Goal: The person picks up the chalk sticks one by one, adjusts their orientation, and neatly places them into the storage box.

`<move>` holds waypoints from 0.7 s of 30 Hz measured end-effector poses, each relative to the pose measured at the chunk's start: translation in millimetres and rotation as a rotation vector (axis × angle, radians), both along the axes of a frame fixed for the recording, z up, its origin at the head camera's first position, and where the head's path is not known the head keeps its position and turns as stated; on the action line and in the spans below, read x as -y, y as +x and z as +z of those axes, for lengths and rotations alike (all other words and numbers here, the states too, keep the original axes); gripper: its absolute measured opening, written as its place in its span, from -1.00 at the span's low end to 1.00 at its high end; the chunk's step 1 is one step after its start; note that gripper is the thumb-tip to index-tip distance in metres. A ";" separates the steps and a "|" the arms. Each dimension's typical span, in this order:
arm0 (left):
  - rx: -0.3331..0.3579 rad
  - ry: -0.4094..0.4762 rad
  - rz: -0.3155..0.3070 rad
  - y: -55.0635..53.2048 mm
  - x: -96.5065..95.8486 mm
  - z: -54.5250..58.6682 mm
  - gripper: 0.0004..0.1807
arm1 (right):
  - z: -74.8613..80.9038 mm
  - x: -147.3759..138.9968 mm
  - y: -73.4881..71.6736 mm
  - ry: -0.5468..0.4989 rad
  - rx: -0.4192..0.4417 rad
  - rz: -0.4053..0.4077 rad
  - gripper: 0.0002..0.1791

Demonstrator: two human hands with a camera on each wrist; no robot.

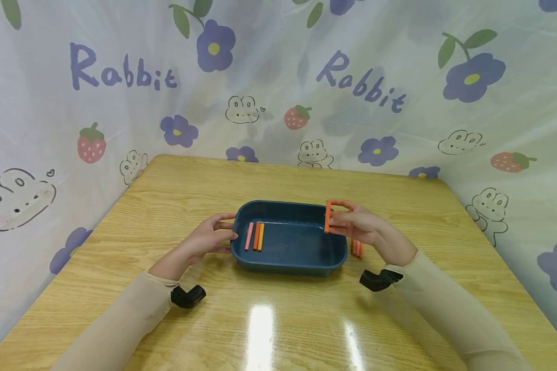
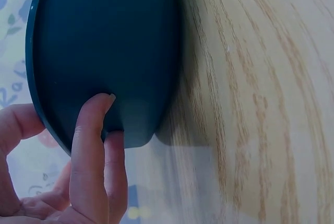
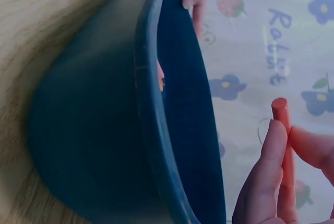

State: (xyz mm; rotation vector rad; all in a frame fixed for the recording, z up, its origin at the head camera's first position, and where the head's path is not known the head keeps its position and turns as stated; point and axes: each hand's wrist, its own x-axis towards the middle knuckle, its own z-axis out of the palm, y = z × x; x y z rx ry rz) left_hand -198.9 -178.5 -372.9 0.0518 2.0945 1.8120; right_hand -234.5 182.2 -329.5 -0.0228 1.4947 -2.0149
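A dark blue oval-cornered plastic basin point(image 1: 288, 267) stands on the table. Inside it, near the left end, a pink stick point(image 1: 248, 237), an orange-red stick point(image 1: 256, 236) and a yellow-orange stick point(image 1: 261, 237) lie side by side. My left hand point(image 1: 206, 238) touches the basin's left end, its fingertips point(image 2: 99, 110) against the outer wall. Above the basin's right end, my right hand point(image 1: 359, 224) pinches a slim round orange stick point(image 1: 327, 216) between thumb and fingers. In the right wrist view that stick point(image 3: 281, 110) stands nearly upright, apart from the rim.
A few pink and orange sticks point(image 1: 357, 249) lie on the wooden table point(image 1: 176, 330) just right of the basin, partly hidden under my right hand. A printed cloth point(image 1: 269, 62) hangs behind the table and along its sides. Black wrist pieces point(image 1: 380, 280) stick out below both sleeves.
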 end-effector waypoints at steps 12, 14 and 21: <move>-0.005 -0.003 0.008 0.0 0.7 -0.7 -0.33 | 9.0 35.5 -15.4 0.074 0.039 -0.031 -0.29; -0.006 -0.001 0.007 0.1 0.6 -0.4 -0.32 | 9.6 40.9 -17.9 0.079 0.043 -0.034 -0.30; -0.004 0.001 0.006 0.6 0.4 1.0 -0.33 | 6.5 57.8 -24.0 0.116 0.050 -0.014 -0.29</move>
